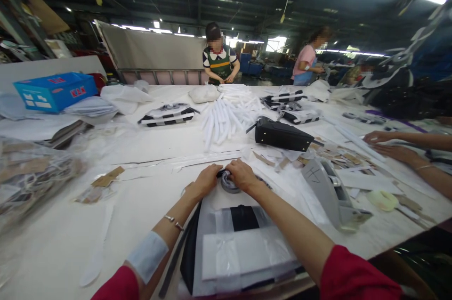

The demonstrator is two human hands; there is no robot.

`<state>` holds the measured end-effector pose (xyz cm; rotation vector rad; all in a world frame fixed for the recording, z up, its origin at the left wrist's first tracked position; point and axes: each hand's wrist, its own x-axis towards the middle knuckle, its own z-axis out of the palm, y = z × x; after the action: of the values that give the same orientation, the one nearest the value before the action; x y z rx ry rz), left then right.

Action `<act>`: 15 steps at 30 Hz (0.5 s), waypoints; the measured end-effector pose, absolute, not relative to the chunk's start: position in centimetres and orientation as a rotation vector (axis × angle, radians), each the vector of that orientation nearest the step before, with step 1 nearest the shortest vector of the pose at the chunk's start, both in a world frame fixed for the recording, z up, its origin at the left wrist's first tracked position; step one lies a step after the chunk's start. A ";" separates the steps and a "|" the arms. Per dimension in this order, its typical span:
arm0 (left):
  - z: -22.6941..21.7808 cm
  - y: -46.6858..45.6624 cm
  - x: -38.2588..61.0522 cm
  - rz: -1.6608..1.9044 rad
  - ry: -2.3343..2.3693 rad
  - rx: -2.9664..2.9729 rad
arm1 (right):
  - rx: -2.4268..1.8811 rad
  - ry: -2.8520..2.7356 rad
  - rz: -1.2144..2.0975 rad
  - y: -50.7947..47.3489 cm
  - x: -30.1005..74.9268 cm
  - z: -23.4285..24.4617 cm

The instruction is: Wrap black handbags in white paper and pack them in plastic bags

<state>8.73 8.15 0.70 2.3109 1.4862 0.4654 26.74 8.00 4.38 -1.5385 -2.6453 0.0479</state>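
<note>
Bag [244, 219], one, at six o'clock; left hand [208, 178] and right hand [243, 175] closed on its wrapped handle [229, 188], toward twelve. Step in hand, I judge: handle arranging; next move calls for steady, even pressure.

Handle [230, 188], apparently — part-hidden by hands [243, 175].

The pale, black-banded bag [245, 218] lies flat, partly plastic-covered.
</note>
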 end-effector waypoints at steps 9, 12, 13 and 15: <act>-0.4 9.1 8.1 0.590 1.493 2.255 | -1.444 -2.618 -0.049 8.3 28.5 3.4; -0.3 9.2 8.1 0.563 1.430 2.271 | -1.337 -2.670 0.072 8.4 27.9 3.0; -0.3 9.2 8.1 0.551 1.412 2.279 | -1.380 -2.676 0.116 8.5 27.6 2.9; -0.1 9.1 8.1 0.525 1.404 2.291 | -1.518 -2.652 0.165 8.6 27.1 2.7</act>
<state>8.11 9.14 -0.08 2.2911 1.4038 0.5251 27.10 8.59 2.67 -1.5184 -2.6524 0.1651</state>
